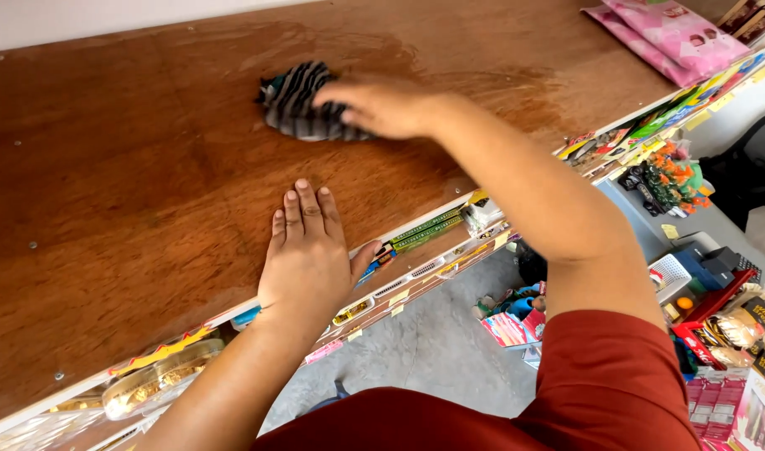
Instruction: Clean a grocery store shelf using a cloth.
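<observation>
- Red sleeve [616, 376] sits closest, under the reaching right arm.
- Striped cloth [303, 104] lies far back on the wooden shelf top [107, 184], pressed under the right hand [386, 107], fingers flat rather than clenched.
- Left hand [309, 255] rests open, bracing near the edge.
- Wiping goes best, I judge, with steady pressure and overlapping strokes across the damp streaks [516, 92].

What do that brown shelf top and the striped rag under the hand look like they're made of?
The brown shelf top looks like plywood or veneered board: visible wood grain, small screw heads, and a semi-gloss sheen with a damp-looking streak. The grey-and-black striped rag looks like soft woven or knitted cloth, bunched into folds under the right hand. The left hand rests flat on the wood.
</observation>
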